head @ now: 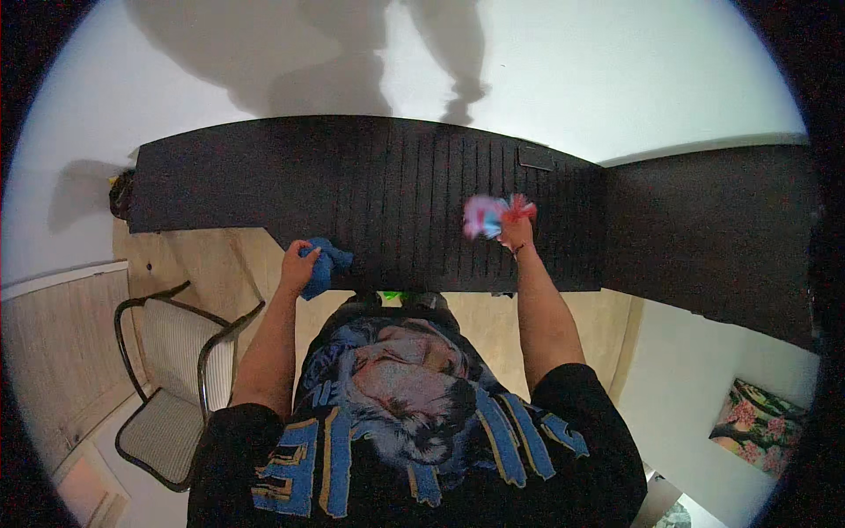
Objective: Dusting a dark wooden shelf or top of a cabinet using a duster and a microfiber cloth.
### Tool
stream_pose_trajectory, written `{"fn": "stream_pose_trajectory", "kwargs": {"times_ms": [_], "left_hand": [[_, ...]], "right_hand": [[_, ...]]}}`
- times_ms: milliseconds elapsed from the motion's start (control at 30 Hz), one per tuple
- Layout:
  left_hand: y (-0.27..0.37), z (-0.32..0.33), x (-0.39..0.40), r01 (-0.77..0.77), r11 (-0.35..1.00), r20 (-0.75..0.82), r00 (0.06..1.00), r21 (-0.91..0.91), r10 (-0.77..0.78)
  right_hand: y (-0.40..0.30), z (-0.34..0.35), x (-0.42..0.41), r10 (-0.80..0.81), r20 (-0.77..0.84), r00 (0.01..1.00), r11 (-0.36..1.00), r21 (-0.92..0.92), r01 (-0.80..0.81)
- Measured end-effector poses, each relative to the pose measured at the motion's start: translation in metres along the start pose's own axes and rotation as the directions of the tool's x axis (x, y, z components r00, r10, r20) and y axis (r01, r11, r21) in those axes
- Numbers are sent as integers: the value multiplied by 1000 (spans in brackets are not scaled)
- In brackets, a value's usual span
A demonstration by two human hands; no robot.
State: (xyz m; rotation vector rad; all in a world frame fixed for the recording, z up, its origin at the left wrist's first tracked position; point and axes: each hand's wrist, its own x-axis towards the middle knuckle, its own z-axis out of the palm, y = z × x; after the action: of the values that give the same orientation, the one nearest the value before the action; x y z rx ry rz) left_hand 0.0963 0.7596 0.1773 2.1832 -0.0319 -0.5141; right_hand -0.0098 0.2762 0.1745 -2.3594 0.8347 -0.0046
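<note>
My left hand point(300, 265) grips a blue cloth point(321, 267) at the front left edge of a dark countertop point(396, 198). Part of the cloth lies on the top and part hangs by the edge. Over the grooved right part of the surface is my right hand point(517, 230), closed around a pink, white, light blue and red bundle point(487, 215). The bundle is blurred; it looks like a duster or cloth, but I cannot tell which. Some of it sticks out on both sides of the fingers.
A flat dark rectangular object point(536, 158) lies near the back edge. A metal-framed chair point(178, 369) stands at the left. A dark panel or surface point(706, 231) adjoins at right. A dark item point(121, 195) is beside the left end. A floral picture point(759, 426) is at lower right.
</note>
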Motion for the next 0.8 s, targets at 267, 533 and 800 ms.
{"fn": "stream_pose_trajectory", "kwargs": {"times_ms": [267,533,800], "left_hand": [[13,-3,1,109,994,-38,993,29,-108],[42,12,-46,271,962,-111,956,-23,-272],[-3,33,-129,382,922,-222,896,-57,-385]], "right_hand": [[-16,2,57,-129,122,984,925,-342,164],[-6,10,153,-27,101,994,921,-385,64],[-36,-1,179,-128,-200,971,983,-159,97]]}}
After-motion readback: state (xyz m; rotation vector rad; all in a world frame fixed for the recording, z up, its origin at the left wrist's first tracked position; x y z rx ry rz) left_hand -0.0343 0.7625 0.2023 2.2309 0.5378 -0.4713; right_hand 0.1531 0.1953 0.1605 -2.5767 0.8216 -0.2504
